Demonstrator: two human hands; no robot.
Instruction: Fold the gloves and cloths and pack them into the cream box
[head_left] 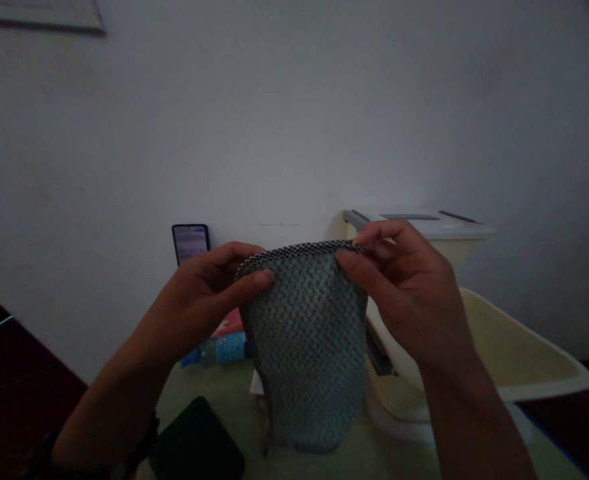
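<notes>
A grey-green textured cloth with a black-and-white checked edge hangs down in front of me, held up by its top corners. My left hand pinches the upper left corner, thumb on the near face and fingers behind. At the upper right corner my right hand pinches the same edge between thumb and fingertips. The cloth's lower end hangs above the table; whether it touches is hard to tell in the dim light.
A phone leans upright against the wall. Behind the cloth lie a bottle with a blue label and something red. A dark green block-like thing sits front left. A cream bin with an open flap stands right.
</notes>
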